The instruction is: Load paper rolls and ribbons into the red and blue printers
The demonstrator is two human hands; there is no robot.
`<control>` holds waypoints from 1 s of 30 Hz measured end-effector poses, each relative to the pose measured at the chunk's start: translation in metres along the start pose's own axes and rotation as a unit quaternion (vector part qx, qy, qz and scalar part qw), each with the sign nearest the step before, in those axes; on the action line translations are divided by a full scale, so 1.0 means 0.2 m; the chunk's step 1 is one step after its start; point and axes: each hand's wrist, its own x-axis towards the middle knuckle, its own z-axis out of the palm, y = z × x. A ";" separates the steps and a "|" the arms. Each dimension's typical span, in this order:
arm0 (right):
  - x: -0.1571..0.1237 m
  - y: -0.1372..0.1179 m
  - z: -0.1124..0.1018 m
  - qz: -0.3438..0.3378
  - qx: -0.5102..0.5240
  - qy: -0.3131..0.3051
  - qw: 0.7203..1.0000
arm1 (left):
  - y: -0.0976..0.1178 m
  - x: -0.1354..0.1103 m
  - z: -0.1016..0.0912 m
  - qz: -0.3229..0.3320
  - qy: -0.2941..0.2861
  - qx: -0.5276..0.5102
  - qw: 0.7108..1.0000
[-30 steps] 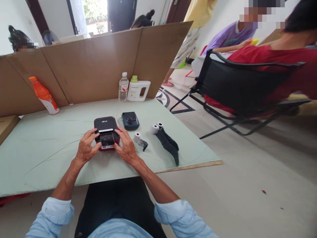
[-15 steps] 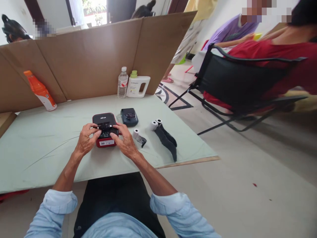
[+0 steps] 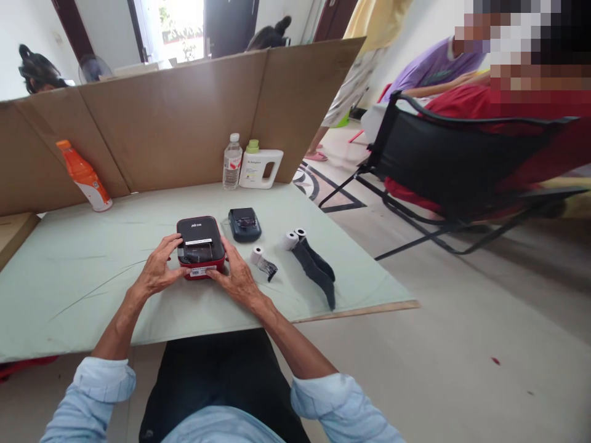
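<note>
Near the bench's (image 3: 69,289) front edge, red printer (image 3: 200,245) clasped by left hand (image 3: 157,271) and right hand (image 3: 236,278), each grip closed on it; lid down, paper rolls (image 3: 290,240) loose alongside.

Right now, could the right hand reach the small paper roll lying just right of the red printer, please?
Probably yes: the right hand rests against the red printer, and the small paper roll lies close beside it, with nothing between them.
</note>
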 end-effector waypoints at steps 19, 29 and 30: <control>-0.04 0.10 0.08 -0.028 -0.036 0.011 0.999 | -0.01 -0.09 0.10 0.043 0.117 0.113 0.986; -0.02 0.11 0.10 -0.030 -0.038 0.017 0.999 | 0.00 -0.06 0.09 0.036 0.111 0.068 0.991; -0.02 0.11 0.10 -0.030 -0.037 0.017 0.999 | 0.00 -0.06 0.08 0.029 0.113 0.069 0.991</control>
